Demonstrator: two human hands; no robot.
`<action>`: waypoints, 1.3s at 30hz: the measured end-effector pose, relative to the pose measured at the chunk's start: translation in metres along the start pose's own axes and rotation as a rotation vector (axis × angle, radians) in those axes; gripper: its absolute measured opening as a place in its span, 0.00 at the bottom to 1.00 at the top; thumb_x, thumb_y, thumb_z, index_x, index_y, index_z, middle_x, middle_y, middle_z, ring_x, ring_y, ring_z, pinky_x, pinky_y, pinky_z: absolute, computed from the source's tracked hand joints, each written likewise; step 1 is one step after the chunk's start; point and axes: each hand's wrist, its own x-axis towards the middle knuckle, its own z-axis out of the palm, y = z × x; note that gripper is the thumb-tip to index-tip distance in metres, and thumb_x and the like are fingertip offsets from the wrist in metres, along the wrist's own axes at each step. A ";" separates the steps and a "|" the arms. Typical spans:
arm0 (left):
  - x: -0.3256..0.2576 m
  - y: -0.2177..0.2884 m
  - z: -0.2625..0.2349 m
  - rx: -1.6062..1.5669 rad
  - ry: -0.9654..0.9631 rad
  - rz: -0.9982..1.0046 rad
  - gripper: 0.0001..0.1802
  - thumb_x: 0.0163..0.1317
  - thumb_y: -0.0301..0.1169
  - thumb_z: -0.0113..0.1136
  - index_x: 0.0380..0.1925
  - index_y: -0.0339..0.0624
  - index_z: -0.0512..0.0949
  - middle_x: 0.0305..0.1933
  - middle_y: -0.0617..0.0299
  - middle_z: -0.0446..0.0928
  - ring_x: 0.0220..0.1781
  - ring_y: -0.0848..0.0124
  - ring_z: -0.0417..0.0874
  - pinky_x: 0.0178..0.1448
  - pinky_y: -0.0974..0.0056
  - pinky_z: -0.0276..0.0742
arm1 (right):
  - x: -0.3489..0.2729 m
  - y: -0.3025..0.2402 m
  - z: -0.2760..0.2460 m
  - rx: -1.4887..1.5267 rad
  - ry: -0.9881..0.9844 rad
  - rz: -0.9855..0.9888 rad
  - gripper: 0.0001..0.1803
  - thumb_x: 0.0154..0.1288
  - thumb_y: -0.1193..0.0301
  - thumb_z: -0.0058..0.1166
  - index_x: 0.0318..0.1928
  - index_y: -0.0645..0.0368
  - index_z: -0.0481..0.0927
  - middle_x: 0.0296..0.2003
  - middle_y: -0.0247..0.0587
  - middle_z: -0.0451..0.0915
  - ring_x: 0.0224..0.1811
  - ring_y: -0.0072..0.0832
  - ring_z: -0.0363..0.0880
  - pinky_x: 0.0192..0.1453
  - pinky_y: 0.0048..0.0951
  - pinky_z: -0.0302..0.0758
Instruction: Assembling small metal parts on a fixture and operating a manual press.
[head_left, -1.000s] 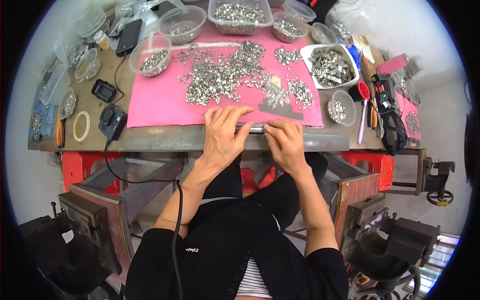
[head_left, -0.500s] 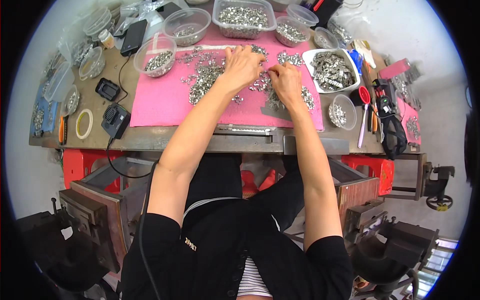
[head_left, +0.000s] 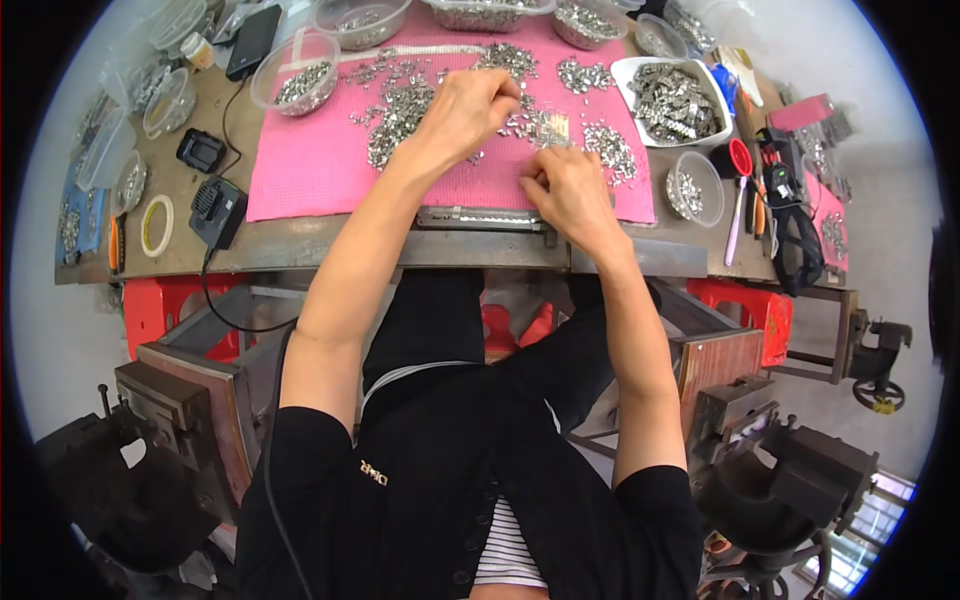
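Fingers curled, a worker's left hand (head_left: 468, 108) is poising over the metal bits (head_left: 400, 115) and the right hand (head_left: 572, 190) over the near edge of the mat (head_left: 320, 185), any grip impossible to tell. Picking bits singly is probably serving best, while the rail (head_left: 480, 218) is lying just nearer than the mat, its long axis running left to right.

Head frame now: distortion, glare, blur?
Head view: fisheye bows the bench edge and leaves black corners; head view: window at lower right looks washed out, loose metal pieces glint; head view: left hand looks slightly soft at the fingertips.
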 end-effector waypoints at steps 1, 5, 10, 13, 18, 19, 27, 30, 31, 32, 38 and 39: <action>-0.013 0.009 -0.005 -0.009 -0.009 -0.030 0.10 0.62 0.28 0.64 0.39 0.32 0.84 0.33 0.49 0.86 0.34 0.56 0.87 0.42 0.57 0.82 | -0.004 0.000 0.002 0.004 0.019 -0.036 0.06 0.61 0.69 0.65 0.34 0.58 0.83 0.31 0.42 0.82 0.38 0.41 0.81 0.50 0.43 0.68; -0.058 0.020 -0.010 0.036 -0.166 -0.037 0.09 0.61 0.28 0.66 0.37 0.33 0.84 0.35 0.48 0.86 0.37 0.56 0.87 0.43 0.56 0.81 | -0.002 0.008 0.002 0.113 0.006 -0.087 0.05 0.62 0.71 0.66 0.37 0.59 0.87 0.30 0.42 0.80 0.34 0.42 0.80 0.44 0.43 0.72; -0.073 0.014 0.007 0.197 -0.098 0.093 0.06 0.61 0.29 0.67 0.35 0.41 0.87 0.32 0.56 0.78 0.42 0.56 0.79 0.54 0.53 0.71 | -0.002 0.005 0.005 0.153 0.036 -0.144 0.06 0.62 0.74 0.65 0.39 0.60 0.88 0.30 0.44 0.80 0.34 0.43 0.79 0.38 0.42 0.75; -0.073 0.010 0.005 0.188 -0.121 0.105 0.06 0.62 0.29 0.66 0.36 0.41 0.87 0.33 0.56 0.80 0.43 0.56 0.80 0.54 0.53 0.72 | -0.004 0.004 0.005 0.108 0.067 -0.184 0.06 0.61 0.74 0.66 0.38 0.59 0.87 0.30 0.44 0.79 0.34 0.43 0.79 0.38 0.42 0.74; -0.078 0.010 0.003 0.122 -0.009 0.039 0.06 0.64 0.31 0.66 0.36 0.42 0.88 0.36 0.58 0.82 0.46 0.59 0.81 0.57 0.54 0.70 | -0.009 0.004 0.001 0.058 0.038 -0.158 0.06 0.61 0.75 0.66 0.38 0.62 0.84 0.30 0.43 0.79 0.34 0.39 0.80 0.39 0.39 0.75; -0.080 0.015 0.001 0.181 0.000 0.012 0.06 0.63 0.32 0.66 0.36 0.43 0.88 0.35 0.59 0.82 0.46 0.60 0.81 0.58 0.54 0.68 | -0.010 0.003 0.001 0.059 0.036 -0.160 0.06 0.61 0.75 0.66 0.38 0.62 0.84 0.30 0.43 0.79 0.34 0.39 0.80 0.39 0.39 0.75; -0.083 0.024 0.009 0.378 0.010 0.048 0.07 0.61 0.35 0.69 0.33 0.44 0.86 0.33 0.61 0.79 0.44 0.62 0.80 0.61 0.50 0.62 | -0.040 -0.006 -0.006 0.404 0.214 0.113 0.06 0.65 0.78 0.63 0.42 0.64 0.84 0.34 0.41 0.82 0.32 0.29 0.82 0.39 0.29 0.78; -0.081 0.025 0.011 0.329 -0.041 0.052 0.06 0.61 0.34 0.69 0.33 0.44 0.86 0.33 0.62 0.79 0.45 0.61 0.79 0.61 0.50 0.61 | -0.049 -0.011 -0.005 0.545 0.230 0.217 0.06 0.66 0.79 0.63 0.43 0.66 0.83 0.35 0.40 0.82 0.32 0.28 0.81 0.39 0.29 0.77; -0.082 0.024 0.013 0.334 -0.030 0.069 0.06 0.61 0.33 0.69 0.34 0.44 0.85 0.33 0.61 0.79 0.45 0.61 0.79 0.61 0.50 0.61 | -0.051 -0.014 -0.003 0.613 0.246 0.251 0.06 0.66 0.79 0.62 0.42 0.65 0.82 0.35 0.41 0.82 0.32 0.28 0.81 0.39 0.29 0.77; -0.083 0.022 0.015 0.338 -0.019 0.086 0.06 0.62 0.33 0.68 0.35 0.44 0.85 0.33 0.61 0.79 0.45 0.61 0.79 0.62 0.50 0.61 | -0.053 -0.016 -0.001 0.614 0.245 0.250 0.06 0.66 0.79 0.62 0.42 0.65 0.82 0.35 0.41 0.82 0.32 0.28 0.81 0.39 0.29 0.77; -0.084 0.023 0.009 0.155 0.008 0.080 0.04 0.63 0.28 0.63 0.35 0.42 0.78 0.38 0.56 0.80 0.46 0.56 0.78 0.57 0.49 0.64 | -0.061 -0.027 0.014 0.448 0.337 0.079 0.05 0.64 0.80 0.61 0.40 0.62 0.80 0.38 0.41 0.83 0.42 0.40 0.80 0.50 0.37 0.74; -0.085 0.025 0.007 0.154 0.007 0.081 0.04 0.63 0.28 0.63 0.35 0.42 0.78 0.38 0.56 0.80 0.46 0.56 0.78 0.57 0.49 0.64 | -0.062 -0.028 0.017 0.501 0.327 0.107 0.05 0.63 0.81 0.60 0.39 0.61 0.79 0.39 0.41 0.83 0.44 0.39 0.79 0.52 0.37 0.73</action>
